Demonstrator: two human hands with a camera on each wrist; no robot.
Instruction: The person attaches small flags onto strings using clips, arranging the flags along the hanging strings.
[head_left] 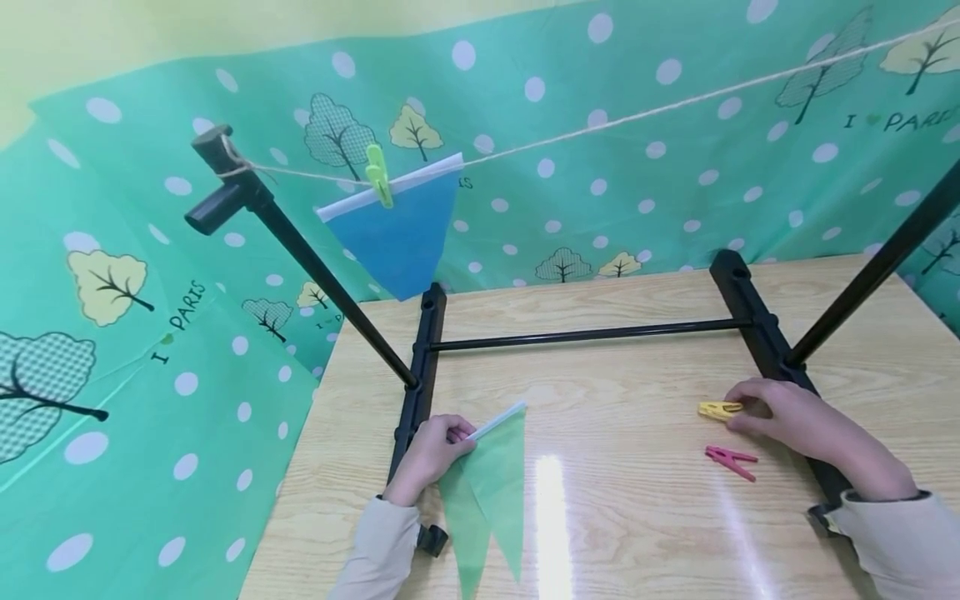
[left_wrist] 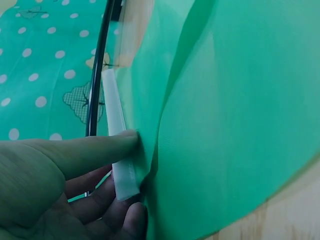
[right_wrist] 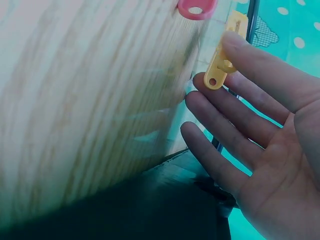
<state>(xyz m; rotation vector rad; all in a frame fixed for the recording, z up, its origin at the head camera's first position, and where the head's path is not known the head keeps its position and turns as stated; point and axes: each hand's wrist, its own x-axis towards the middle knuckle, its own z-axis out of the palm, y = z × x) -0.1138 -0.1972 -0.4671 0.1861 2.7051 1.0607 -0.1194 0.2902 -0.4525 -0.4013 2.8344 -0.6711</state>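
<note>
My left hand [head_left: 435, 450] pinches the white top strip of a green pennant flag [head_left: 495, 475] between thumb and fingers, and its cloth hangs down in folded points over the table. In the left wrist view the thumb presses on the white strip [left_wrist: 116, 115]. At the right, my right hand [head_left: 795, 417] pinches a yellow clothespin [head_left: 720, 410] between thumb and fingertips. A pink clothespin [head_left: 731, 461] lies on the table just below that hand. Above, a blue pennant flag [head_left: 405, 233] hangs from a string [head_left: 600, 127], clipped by a light green clothespin [head_left: 378, 175].
A black rod frame stands on the wooden table [head_left: 600, 392], with a left post [head_left: 330, 287], a right post [head_left: 877, 267] and a crossbar [head_left: 592, 335]. Behind it hangs a green dotted cloth [head_left: 570, 208]. The string is tied at the left post's top.
</note>
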